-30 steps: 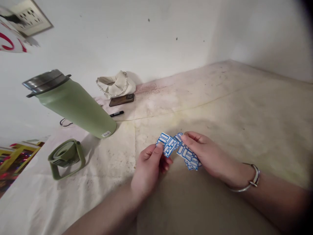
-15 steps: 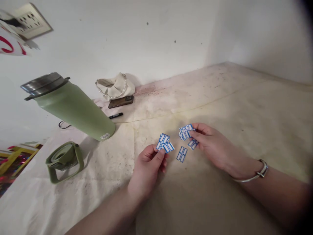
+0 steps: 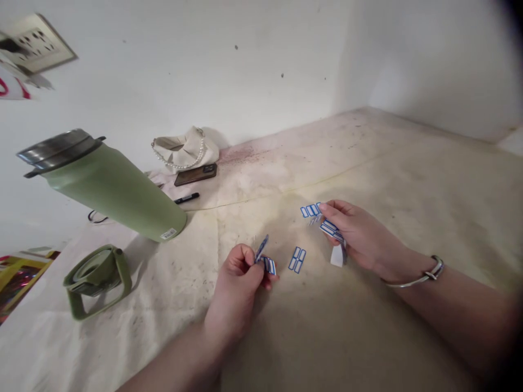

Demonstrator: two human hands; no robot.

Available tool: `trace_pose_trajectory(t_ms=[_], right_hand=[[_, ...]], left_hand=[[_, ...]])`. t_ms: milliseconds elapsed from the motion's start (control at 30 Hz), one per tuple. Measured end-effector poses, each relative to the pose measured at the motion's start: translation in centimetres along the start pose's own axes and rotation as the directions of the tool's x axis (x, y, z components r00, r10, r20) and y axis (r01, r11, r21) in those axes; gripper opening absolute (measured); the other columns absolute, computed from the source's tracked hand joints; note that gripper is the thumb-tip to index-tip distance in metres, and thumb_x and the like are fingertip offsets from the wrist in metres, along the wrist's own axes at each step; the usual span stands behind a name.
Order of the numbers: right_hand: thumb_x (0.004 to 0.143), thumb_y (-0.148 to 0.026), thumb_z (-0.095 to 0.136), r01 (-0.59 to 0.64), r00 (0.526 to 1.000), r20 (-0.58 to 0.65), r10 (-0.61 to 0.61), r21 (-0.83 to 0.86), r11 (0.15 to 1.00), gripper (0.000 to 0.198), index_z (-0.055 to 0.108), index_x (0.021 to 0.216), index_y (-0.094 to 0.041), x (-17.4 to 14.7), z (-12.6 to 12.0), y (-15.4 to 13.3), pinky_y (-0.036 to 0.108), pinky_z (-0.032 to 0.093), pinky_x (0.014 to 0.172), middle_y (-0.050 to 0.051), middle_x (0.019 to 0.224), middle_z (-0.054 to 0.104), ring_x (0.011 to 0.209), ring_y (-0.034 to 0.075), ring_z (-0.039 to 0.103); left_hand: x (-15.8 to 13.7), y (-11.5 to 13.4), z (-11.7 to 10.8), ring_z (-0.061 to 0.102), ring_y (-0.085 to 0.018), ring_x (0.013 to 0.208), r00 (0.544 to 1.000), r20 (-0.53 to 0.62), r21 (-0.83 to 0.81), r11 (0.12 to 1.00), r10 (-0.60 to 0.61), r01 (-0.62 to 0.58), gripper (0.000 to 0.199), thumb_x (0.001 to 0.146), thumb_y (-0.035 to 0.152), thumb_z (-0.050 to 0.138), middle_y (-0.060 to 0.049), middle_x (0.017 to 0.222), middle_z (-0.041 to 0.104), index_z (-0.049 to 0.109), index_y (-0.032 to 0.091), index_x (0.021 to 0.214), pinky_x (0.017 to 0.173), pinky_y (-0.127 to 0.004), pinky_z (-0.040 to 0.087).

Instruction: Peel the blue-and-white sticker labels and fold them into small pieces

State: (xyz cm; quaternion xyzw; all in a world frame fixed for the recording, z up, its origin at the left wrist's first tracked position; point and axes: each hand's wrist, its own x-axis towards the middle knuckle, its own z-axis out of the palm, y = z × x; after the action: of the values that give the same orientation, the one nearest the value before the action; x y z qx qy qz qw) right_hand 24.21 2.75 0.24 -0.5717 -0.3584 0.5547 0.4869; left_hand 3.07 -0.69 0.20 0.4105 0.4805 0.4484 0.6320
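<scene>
My left hand point(image 3: 241, 280) pinches a few small label stickers point(image 3: 267, 265) with blue-edged white boxes. One of them is turned edge-on between thumb and finger. In my right hand point(image 3: 355, 234), with a silver bangle at the wrist, are more label stickers point(image 3: 311, 210), fanned in several directions. A white piece point(image 3: 337, 256) hangs below those fingers. On the cloth between both hands lies a single label sticker point(image 3: 297, 259), flat and touched by neither. How many pieces each hand holds is hidden by the fingers.
A large green tumbler point(image 3: 114, 188) with a steel rim stands at left. Its green lid point(image 3: 98, 280) with a loop handle lies nearer. Behind are a black marker point(image 3: 187, 198), a phone point(image 3: 196, 175) and a cream bag point(image 3: 183, 149) with a pearl strap. A wall socket point(image 3: 38, 46) is upper left.
My left hand has moved slightly left and down, tilting its stickers edge-on. In my right hand the bunched stickers have spread apart, and a white piece now hangs below. The view has shifted slightly.
</scene>
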Motion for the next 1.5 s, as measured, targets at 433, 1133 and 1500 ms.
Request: trace_pose_trajectory(t_ms=[433, 1133, 1500], right_hand=[[0.075, -0.030, 0.063, 0.165, 0.983, -0.070, -0.169, -0.053, 0.985, 0.025, 0.052, 0.097, -0.023, 0.8, -1.0, -0.3, 0.027, 0.046, 0.054, -0.004, 0.068, 0.051, 0.055, 0.011, 0.052], [0.081, -0.034, 0.053, 0.329, 0.877, -0.139, -0.459, -0.523, 0.787, 0.032, 0.058, 0.111, -0.024, 1.8, -2.1, -0.3, 0.036, 0.051, 0.073, 0.005, 0.096, 0.069, 0.086, 0.023, 0.064], [0.077, -0.023, 0.060, 0.607, 0.750, 0.477, -0.458, -0.772, 0.190, 0.037, 0.061, 0.113, -0.015, 2.2, -1.9, 1.4, 0.042, 0.043, 0.097, 0.013, 0.117, 0.061, 0.111, 0.028, 0.054]], left_hand=[[-0.2, 0.4, 0.1, 0.051, -0.007, 0.044, 0.996, -0.009, 0.018, 0.996, -0.086, 0.086, 0.024, 0.075, 0.034, 0.067, 0.004, 0.054, 0.059, 0.049, 0.018, 0.076, 0.043, -0.017, 0.035], [-0.5, 1.9, -1.7, 0.050, -0.020, 0.114, 0.824, 0.465, 0.467, 0.701, 0.323, -0.539, 0.018, 0.085, 0.025, 0.050, -0.006, 0.118, 0.056, 0.066, 0.022, 0.094, 0.096, -0.030, 0.037], [0.5, 0.5, -1.4, 0.057, -0.014, 0.086, 0.949, 0.124, 0.566, 0.765, 0.290, -0.308, 0.019, 0.087, 0.031, 0.051, -0.002, 0.092, 0.064, 0.063, 0.019, 0.080, 0.078, -0.025, 0.042]])
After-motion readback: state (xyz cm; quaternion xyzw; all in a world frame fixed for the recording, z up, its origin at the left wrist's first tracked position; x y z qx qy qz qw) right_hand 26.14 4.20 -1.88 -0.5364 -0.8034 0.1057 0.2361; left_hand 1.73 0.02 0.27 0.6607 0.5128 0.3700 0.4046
